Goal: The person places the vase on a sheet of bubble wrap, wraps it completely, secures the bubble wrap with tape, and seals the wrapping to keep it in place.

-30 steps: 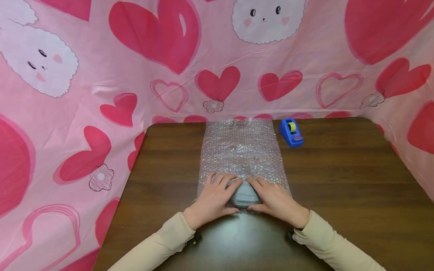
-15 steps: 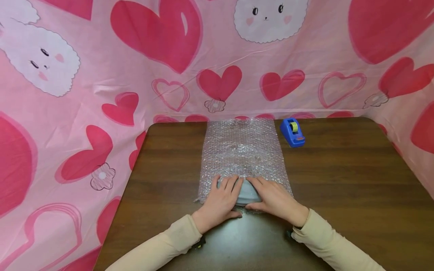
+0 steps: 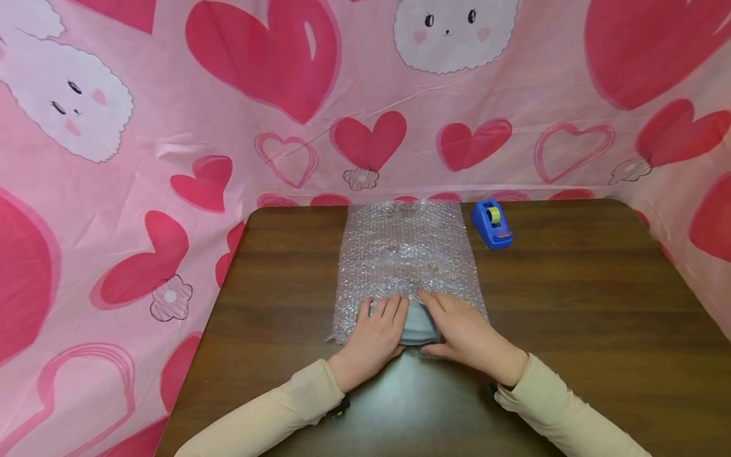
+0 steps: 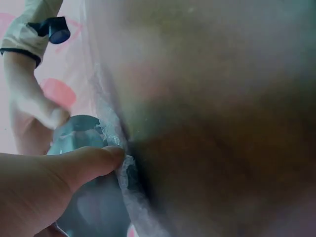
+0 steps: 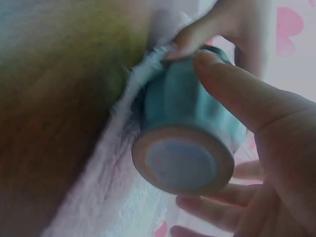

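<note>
A blue-green ceramic cup (image 3: 419,327) with fluted sides lies on its side at the near end of a sheet of bubble wrap (image 3: 408,247). My left hand (image 3: 374,336) grips its left part from above and covers much of it. In the left wrist view the left thumb (image 4: 94,163) lies across the cup at the wrap's near edge. My right hand (image 3: 471,333) is around the right end, thumb on the near side and fingers on the far side. The cup's round base (image 5: 182,159) faces the right palm in the right wrist view.
A blue tape dispenser (image 3: 492,225) with yellow tape stands beyond the hands, right of the wrap's far end. The brown wooden table (image 3: 571,304) is bordered by a pink heart-patterned cloth (image 3: 388,82) at the back and sides.
My left hand has shifted right, farther over the cup, and its thumb has tucked in. My right hand has slid slightly right. The bubble wrap still lies flat.
</note>
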